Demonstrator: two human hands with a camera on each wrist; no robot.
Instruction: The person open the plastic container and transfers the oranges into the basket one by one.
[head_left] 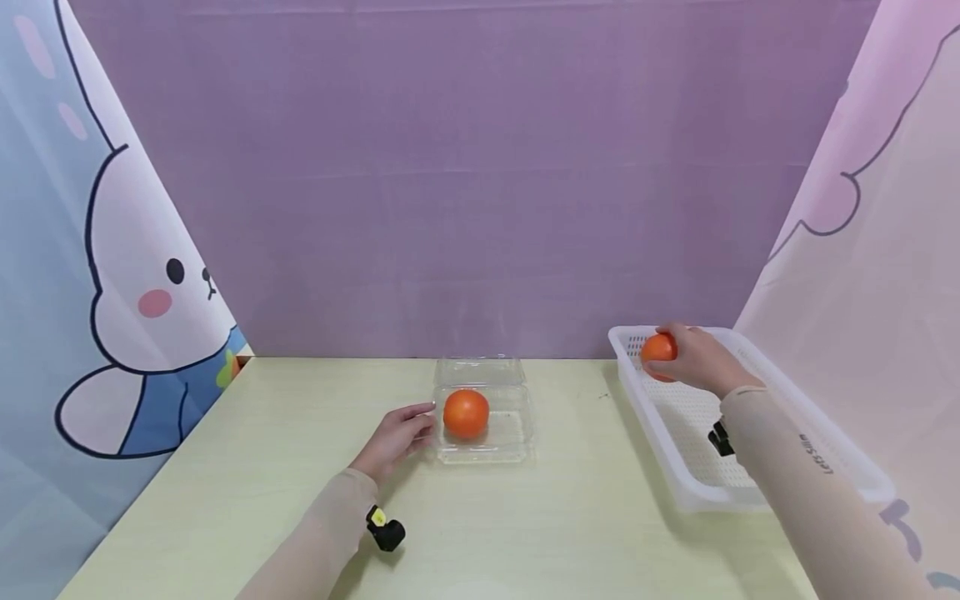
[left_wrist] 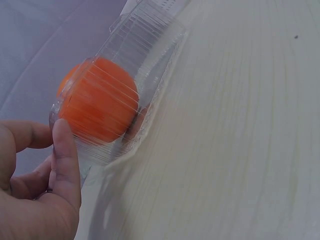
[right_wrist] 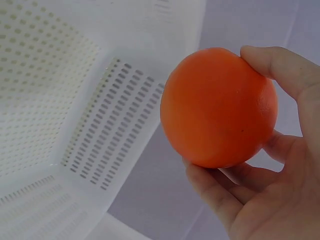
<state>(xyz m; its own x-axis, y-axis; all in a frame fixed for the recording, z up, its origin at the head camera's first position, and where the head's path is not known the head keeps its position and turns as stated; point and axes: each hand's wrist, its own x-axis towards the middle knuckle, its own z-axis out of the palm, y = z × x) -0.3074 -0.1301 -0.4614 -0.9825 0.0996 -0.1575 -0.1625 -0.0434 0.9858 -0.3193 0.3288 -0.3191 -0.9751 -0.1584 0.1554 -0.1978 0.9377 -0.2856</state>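
On the table, a clear plastic clamshell container (head_left: 512, 433) stands with its lid raised at the back. One orange (head_left: 466, 414) sits in its left half, showing through the ribbed wall in the left wrist view. My left hand (head_left: 400, 435) pinches the container's left rim between thumb (left_wrist: 66, 160) and fingers. Over the far left corner of a white plastic basket (head_left: 651, 433), my right hand (head_left: 699, 358) grips a second orange (right_wrist: 217, 107). Its thumb lies on one side of the fruit and the fingers curl round the other.
The basket has perforated walls and floor and stands at the table's right side. A purple cloth (head_left: 465, 183) hangs behind the pale table (head_left: 570, 517). Printed curtains flank it, a rabbit (head_left: 150, 275) on the left one.
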